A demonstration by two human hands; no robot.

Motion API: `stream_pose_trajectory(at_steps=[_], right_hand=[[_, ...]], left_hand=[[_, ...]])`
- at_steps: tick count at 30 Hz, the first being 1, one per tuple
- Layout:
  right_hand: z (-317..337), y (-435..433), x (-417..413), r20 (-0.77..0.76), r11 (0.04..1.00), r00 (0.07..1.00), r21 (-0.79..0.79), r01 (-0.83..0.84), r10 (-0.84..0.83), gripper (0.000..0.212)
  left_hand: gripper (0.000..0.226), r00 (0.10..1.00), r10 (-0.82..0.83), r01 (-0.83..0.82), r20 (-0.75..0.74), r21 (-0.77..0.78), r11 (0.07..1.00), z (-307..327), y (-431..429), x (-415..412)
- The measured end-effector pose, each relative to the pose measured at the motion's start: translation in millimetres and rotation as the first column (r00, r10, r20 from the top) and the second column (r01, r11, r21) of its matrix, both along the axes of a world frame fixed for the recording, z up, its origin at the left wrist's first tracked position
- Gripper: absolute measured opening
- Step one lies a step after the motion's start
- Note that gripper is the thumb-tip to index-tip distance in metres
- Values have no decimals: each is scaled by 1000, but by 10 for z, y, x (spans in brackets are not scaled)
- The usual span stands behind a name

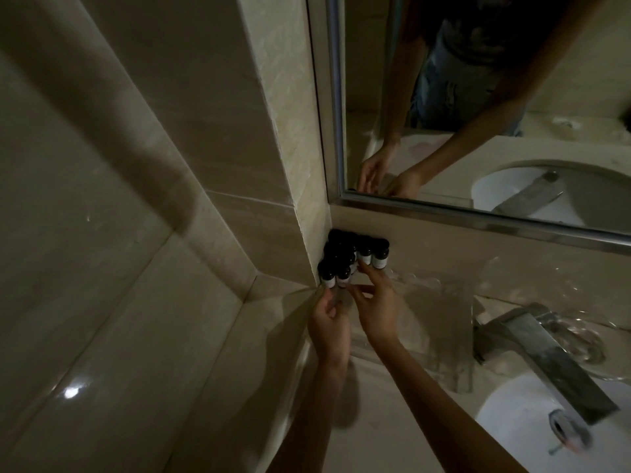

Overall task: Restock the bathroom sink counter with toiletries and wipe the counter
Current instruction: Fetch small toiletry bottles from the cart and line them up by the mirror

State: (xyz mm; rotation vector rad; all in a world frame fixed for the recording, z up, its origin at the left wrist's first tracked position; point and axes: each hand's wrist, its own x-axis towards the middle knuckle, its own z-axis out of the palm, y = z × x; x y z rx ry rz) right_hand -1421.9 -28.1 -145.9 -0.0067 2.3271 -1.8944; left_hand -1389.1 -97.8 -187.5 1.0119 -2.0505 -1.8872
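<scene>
Head view, dim light: small dark glass bottles with white labels (345, 257) stand clustered in the corner of a beige stone worktop (375, 438), below a metal-framed mirror (478, 213). Left-hand grip (329, 322) meets the front bottles; I cannot tell whether it holds one. Right-hand grip (375, 312) is wide, its fingers spread against the cluster.

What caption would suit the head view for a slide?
Left hand and right hand at small dark bottles in the counter corner under the mirror.

My left hand (329, 324) and right hand (377, 312) reach forward together, arms outstretched, right fingers spread.
</scene>
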Motion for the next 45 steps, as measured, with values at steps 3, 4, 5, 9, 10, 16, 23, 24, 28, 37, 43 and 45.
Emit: stream_pose_trajectory(at_steps=[3, 4, 5, 9, 10, 16, 23, 24, 28, 37, 43, 45], right_hand=[[-22, -4, -18, -4, 1000, 1000, 4, -7, 7, 23], [-41, -3, -27, -9, 1000, 1000, 7, -10, 10, 23], [-63, -4, -37, -15, 1000, 1000, 14, -13, 13, 23], [-161, -5, -88, -4, 1000, 1000, 28, -12, 12, 23], [-171, -5, -96, 2, 999, 1000, 30, -10, 10, 25], [-207, -23, -100, -3, 1000, 1000, 27, -3, 3, 28], [-246, -21, -80, -30, 999, 1000, 53, 0, 1, 25], [-233, -14, -70, -36, 998, 999, 60, -5, 7, 25], [-197, -1, -10, -30, 997, 999, 73, -13, 15, 24], [-261, 117, 190, 22, 997, 1000, 71, 4, -5, 32], [-78, 311, 441, -32, 999, 999, 34, 38, -36, 21], [24, 396, 554, -49, 998, 997, 23, 54, -53, 19]], left_hand=[[41, 1000, 6, -6, -23, 11, 1000, 19, -4, -21], [41, 1000, 3, -2, -22, 24, 1000, 34, -17, -36], [42, 1000, -4, 5, -25, 27, 1000, 59, -23, -49], [45, 998, -38, 39, -45, 17, 999, 49, -65, -129], [44, 998, -39, 39, -41, 10, 999, 52, -76, -148], [40, 996, -59, 58, -70, -7, 998, 41, -72, -107], [44, 995, -78, 79, -56, 19, 997, 35, -70, -114], [42, 995, -91, 92, -52, 14, 996, 31, -72, -105], [38, 983, -181, 180, -18, -62, 982, 51, -90, -18], [21, 974, -222, 224, 30, -93, 970, 242, -85, 242], [25, 961, -275, 272, 21, -241, 932, 517, -65, 495], [27, 943, -328, 327, 47, -301, 896, 663, -42, 613]])
